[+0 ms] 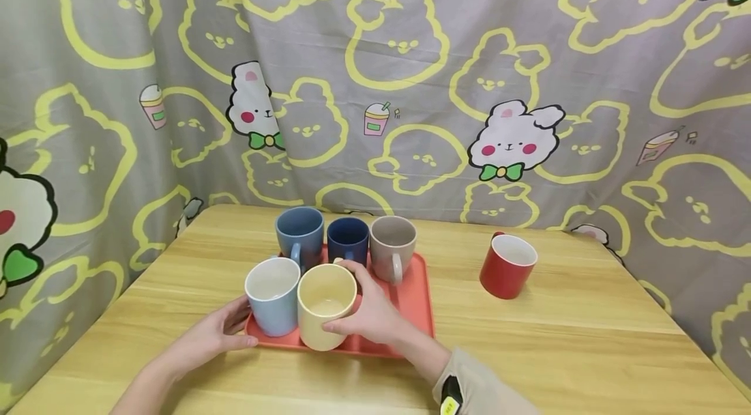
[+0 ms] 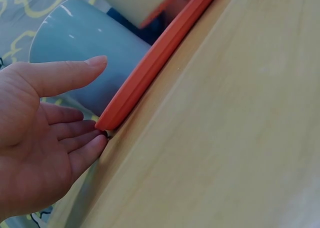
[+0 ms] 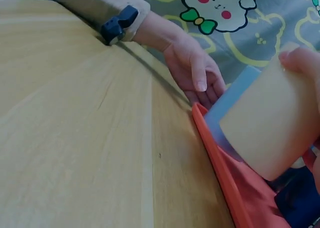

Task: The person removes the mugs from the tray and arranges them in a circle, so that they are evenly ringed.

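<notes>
My right hand (image 1: 375, 312) grips a pale yellow mug (image 1: 313, 325), thumb on the near side and fingers round the far side. In the right wrist view the yellow mug (image 3: 275, 120) is tilted, its base just above the red tray (image 3: 250, 188). A light blue mug (image 1: 274, 318) stands upright at the tray's front left corner, close beside the yellow one. My left hand (image 1: 208, 337) is at that corner, its fingers extended at the tray's rim and its thumb apart, as the left wrist view also shows beside the light blue mug (image 2: 100, 43).
At the back of the tray stand a grey-blue mug (image 1: 299, 232), a dark blue mug (image 1: 347, 251) and a taupe mug (image 1: 387, 258). A red mug (image 1: 504, 275) with a white inside is on the wooden table (image 1: 557, 350) to the right. Behind hangs a patterned curtain (image 1: 411, 102).
</notes>
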Motion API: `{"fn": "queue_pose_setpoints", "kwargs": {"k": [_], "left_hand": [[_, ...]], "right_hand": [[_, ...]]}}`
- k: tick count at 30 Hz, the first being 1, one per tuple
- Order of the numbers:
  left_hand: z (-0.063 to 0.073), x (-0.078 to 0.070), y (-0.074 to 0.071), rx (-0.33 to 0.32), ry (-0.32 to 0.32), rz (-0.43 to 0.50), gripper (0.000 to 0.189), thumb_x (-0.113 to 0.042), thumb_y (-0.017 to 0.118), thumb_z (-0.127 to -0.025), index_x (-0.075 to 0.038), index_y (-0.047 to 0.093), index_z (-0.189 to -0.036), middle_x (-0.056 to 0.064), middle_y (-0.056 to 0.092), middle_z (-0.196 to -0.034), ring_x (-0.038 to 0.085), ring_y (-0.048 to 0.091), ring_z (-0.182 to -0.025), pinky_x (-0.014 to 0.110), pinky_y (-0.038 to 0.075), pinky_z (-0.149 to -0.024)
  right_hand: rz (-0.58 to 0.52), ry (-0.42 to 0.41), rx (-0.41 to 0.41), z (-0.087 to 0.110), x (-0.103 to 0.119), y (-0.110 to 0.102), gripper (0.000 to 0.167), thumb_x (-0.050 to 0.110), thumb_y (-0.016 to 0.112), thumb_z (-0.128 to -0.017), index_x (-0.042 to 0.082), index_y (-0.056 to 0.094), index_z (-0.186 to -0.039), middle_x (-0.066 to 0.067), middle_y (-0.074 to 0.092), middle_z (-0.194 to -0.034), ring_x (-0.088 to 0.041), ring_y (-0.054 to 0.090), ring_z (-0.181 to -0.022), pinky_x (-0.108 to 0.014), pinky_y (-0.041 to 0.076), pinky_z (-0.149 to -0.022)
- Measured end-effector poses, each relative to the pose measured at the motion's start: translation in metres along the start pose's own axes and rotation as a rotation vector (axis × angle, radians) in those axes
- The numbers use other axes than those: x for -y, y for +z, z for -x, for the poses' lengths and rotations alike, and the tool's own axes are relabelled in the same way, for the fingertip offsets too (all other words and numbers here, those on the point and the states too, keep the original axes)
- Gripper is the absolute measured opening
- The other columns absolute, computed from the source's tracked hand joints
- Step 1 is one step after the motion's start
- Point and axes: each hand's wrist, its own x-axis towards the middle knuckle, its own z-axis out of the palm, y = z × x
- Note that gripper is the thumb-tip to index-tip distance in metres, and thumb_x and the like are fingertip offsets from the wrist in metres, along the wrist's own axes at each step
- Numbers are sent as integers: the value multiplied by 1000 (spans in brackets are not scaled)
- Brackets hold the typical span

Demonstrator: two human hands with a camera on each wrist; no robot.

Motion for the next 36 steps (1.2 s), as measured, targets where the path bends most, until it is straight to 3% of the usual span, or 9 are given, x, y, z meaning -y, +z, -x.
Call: {"fn": "queue_pose_setpoints", "kwargs": {"k": [2, 9, 15, 20, 23, 27, 31, 36], "left_hand": [[0, 0, -1, -5, 3, -10, 86, -13, 68, -84, 22, 10, -137, 43, 21, -138, 52, 28, -126, 42, 36, -100], [0, 0, 0, 13, 20, -8, 85, -12, 67, -84, 23, 10, -136, 44, 21, -137, 53, 28, -126, 20, 40, -95], [-2, -2, -1, -1, 17, -19, 85, -13, 68, -84, 22, 11, -136, 43, 22, -137, 52, 28, -126, 42, 36, -100], [-1, 1, 0, 4, 11, -19, 84, -13, 68, -84, 22, 11, -136, 43, 21, -138, 52, 28, -126, 37, 38, -99], [0, 3, 0, 9, 12, -9, 84, -12, 67, -85, 23, 10, -136, 43, 20, -137, 53, 28, -126, 35, 39, -99], [1, 2, 0, 6, 7, -6, 84, -13, 67, -85, 23, 10, -136, 44, 20, -138, 53, 27, -126, 39, 37, -100], [0, 2, 0, 14, 10, 0, 83, -12, 66, -86, 23, 9, -136, 44, 19, -137, 53, 27, -126, 41, 37, -99], [0, 0, -1, 19, -8, 36, 84, -12, 65, -86, 22, 8, -137, 43, 17, -139, 54, 24, -127, 21, 40, -96]], "right_hand": [[-41, -23, 22, 2, 4, -4, 85, 18, 85, -63, 17, 39, -135, 3, 52, -122, -17, 50, -108, -37, 40, -95], [-137, -142, 44, 20, 13, -29, 85, 3, 82, -61, 4, 39, -134, -12, 52, -123, -26, 52, -108, -29, 41, -95], [-102, -259, 20, 40, 11, -63, 86, -1, 81, -57, -2, 38, -132, -20, 52, -120, -23, 54, -106, -27, 43, -93], [-118, -308, 7, 63, 4, -94, 86, -6, 78, -58, -7, 35, -132, -11, 53, -122, -17, 53, -106, -26, 45, -90], [-124, -324, -24, 79, 2, -113, 86, -9, 76, -57, -10, 34, -132, -2, 52, -125, -13, 52, -107, -24, 45, -89], [-101, -361, -88, 102, -4, -140, 86, -11, 75, -57, -8, 35, -133, -3, 51, -129, -13, 51, -109, -20, 43, -89], [-104, -331, -173, 125, -13, -169, 85, -18, 68, -57, -3, 37, -135, -1, 52, -130, -10, 51, -109, -17, 42, -89], [-126, -254, -319, 148, -22, -205, 84, -28, 59, -58, 4, 43, -133, 2, 56, -120, -7, 54, -101, -16, 45, -82]]}}
